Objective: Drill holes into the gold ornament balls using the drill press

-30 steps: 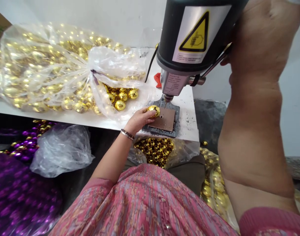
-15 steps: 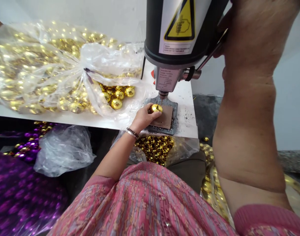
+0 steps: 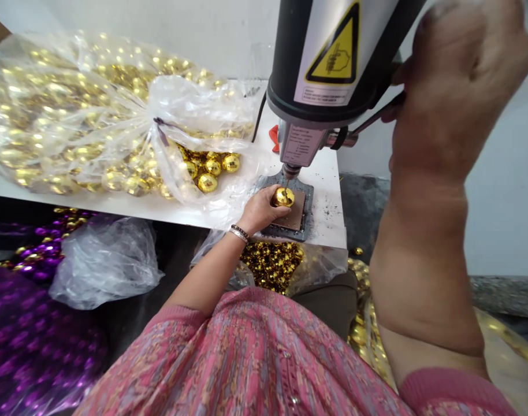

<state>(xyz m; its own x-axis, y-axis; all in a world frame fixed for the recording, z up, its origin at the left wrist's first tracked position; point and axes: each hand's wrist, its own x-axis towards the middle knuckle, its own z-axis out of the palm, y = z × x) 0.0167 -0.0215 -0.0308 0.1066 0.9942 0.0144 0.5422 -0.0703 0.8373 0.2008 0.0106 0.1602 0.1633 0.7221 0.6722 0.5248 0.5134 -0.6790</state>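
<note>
My left hand (image 3: pixel 263 209) is closed round a shiny gold faceted ball (image 3: pixel 283 197), holding it over the brown square pad (image 3: pixel 296 218) on the grey base of a drill press (image 3: pixel 333 63). Just above the ball is the drill bit (image 3: pixel 287 183); its tip appears to meet the top of the ball. Up at the right, my right hand (image 3: pixel 467 75) is wrapped round the metal feed lever (image 3: pixel 379 112) of the press. Part of its fingers is hidden behind the back of the hand and the machine.
A clear plastic bag (image 3: pixel 73 115) full of gold balls lies on the white table (image 3: pixel 177 215), its mouth open toward the press. Below the table edge sits another bag of gold pieces (image 3: pixel 272 263). Purple balls (image 3: pixel 38 341) and crumpled plastic (image 3: pixel 108 263) are at lower left. Dark shavings dot the tabletop.
The gold ball in my left hand has shifted slightly right, under the bit. My right hand has come lower into view on the lever. The camera view has shifted a little.
</note>
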